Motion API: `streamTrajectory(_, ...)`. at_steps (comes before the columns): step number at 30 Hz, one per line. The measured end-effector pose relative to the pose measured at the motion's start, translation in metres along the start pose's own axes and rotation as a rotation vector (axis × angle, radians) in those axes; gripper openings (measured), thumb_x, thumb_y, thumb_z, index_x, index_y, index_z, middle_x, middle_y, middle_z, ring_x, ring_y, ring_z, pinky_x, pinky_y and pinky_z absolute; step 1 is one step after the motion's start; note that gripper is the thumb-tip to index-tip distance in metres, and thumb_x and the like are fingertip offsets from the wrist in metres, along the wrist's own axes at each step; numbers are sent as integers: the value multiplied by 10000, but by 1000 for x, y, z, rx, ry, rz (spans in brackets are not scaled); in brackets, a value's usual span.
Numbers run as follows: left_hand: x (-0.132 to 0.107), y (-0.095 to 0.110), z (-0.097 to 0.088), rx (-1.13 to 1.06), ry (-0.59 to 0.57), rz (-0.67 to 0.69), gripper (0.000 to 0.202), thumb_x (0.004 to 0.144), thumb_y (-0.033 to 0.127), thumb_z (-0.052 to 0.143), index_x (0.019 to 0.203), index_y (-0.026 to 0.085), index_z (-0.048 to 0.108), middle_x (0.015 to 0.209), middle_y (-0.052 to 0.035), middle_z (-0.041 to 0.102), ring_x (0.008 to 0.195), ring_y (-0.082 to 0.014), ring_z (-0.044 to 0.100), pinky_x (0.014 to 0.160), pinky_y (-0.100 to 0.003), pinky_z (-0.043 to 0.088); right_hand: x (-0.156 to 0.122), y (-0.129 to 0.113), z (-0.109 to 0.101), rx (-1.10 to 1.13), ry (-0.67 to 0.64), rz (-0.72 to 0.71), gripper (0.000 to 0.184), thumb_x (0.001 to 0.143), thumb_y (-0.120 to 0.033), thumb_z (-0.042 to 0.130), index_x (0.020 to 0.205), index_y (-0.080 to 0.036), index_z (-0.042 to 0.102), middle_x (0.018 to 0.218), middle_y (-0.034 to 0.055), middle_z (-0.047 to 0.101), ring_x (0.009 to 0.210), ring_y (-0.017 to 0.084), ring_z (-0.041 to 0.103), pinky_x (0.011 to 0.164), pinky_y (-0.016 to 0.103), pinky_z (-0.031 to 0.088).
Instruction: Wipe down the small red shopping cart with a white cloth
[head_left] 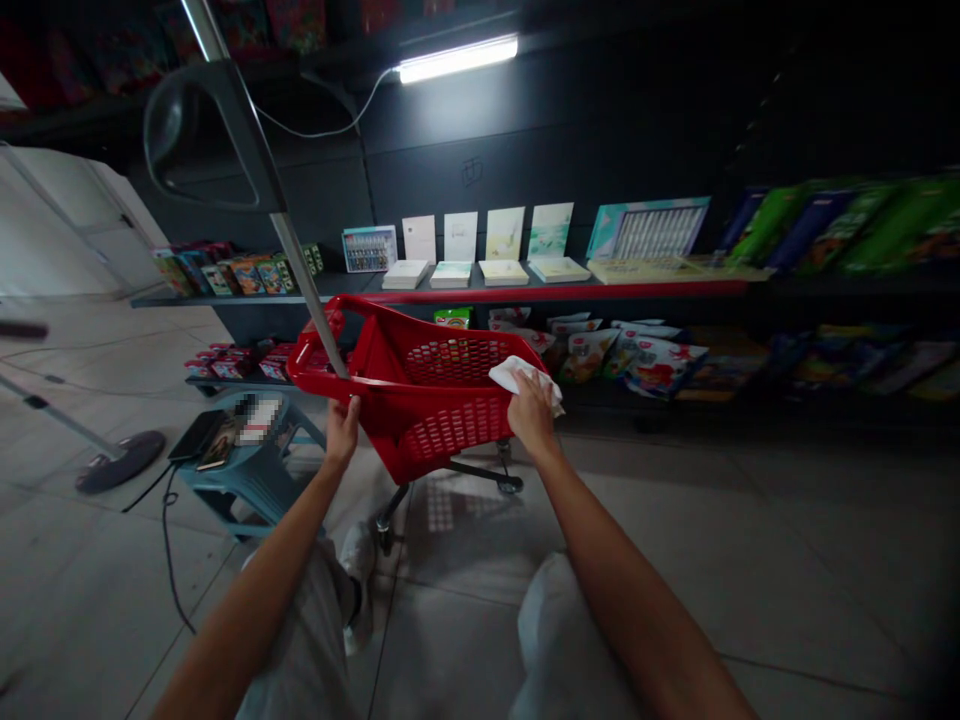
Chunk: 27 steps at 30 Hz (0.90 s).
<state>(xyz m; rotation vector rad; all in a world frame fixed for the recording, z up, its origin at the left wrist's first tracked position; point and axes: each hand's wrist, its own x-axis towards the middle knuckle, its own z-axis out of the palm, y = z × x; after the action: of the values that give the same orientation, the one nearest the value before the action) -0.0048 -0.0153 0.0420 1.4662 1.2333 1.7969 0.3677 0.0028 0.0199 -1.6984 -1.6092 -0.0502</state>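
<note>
A small red shopping cart (457, 425) stands on wheels before me, its basket sides pierced with holes. My left hand (343, 430) grips the cart's rim near the handle end, beside the foot of a metal pole. At the opposite end, my right hand (532, 410) presses a crumpled white cloth (514, 372) against the top rim of the basket. The fingers of that hand are closed over the cloth. A metal pole (300, 265) with a dark loop bracket rises from the handle area; whether it is fixed to the cart I cannot tell.
Behind the cart, a shelf (555, 291) holds books, boxed sets and bags, with snack packets (660, 365) below. To the left stands a blue-grey stool (247, 475) carrying dark devices and a cable. A round stand base (120, 462) rests on the tiled floor.
</note>
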Motion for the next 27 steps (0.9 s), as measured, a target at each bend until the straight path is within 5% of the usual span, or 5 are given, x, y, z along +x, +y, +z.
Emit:
streamTrajectory(4, -3, -8, 12, -44, -35, -95, 623, 772, 622, 802, 1179, 195, 602, 1094, -86, 733, 974, -220, 708, 900, -359, 592, -14, -62, 10, 39, -60, -235, 559, 939, -52, 383, 1437, -142, 620, 1513, 119, 622, 1450, 230, 504, 1326, 501, 184)
streamTrajectory(10, -11, -18, 15, -3, -28, -103, 688, 705, 485, 878, 1246, 195, 566, 1172, -117, 730, 1003, -237, 729, 943, -404, 587, -43, -142, 26, 131, -72, -427, 620, 982, -80, 377, 1595, -141, 454, 1647, 81, 478, 1564, 212, 369, 1351, 476, 129)
streamTrajectory(15, -15, -16, 16, -49, -69, -93, 669, 776, 447, 807, 1345, 217, 541, 1361, -125, 675, 1241, -263, 664, 1088, -427, 523, -57, -157, 34, 150, -39, -504, 703, 996, -81, 384, 1683, -188, 286, 1705, 68, 373, 1623, 226, 251, 1356, 525, 124)
streamTrajectory(19, -19, -12, 12, -161, -83, -210, 492, 845, 414, 661, 1301, 241, 602, 1347, -62, 694, 1285, -255, 631, 1123, -413, 494, -71, -160, 47, 177, 10, -545, 739, 1020, -87, 390, 1711, -213, 163, 1738, 70, 290, 1646, 238, 152, 1358, 549, 136)
streamTrajectory(27, -27, -1, 14, -335, -105, -335, 612, 911, 665, 583, 1354, 245, 636, 1514, -75, 616, 1442, -292, 533, 1186, -454, 442, -84, -175, 58, 198, 11, -622, 686, 1045, -87, 376, 1700, -204, 209, 1732, 67, 292, 1643, 231, 153, 1357, 547, 163)
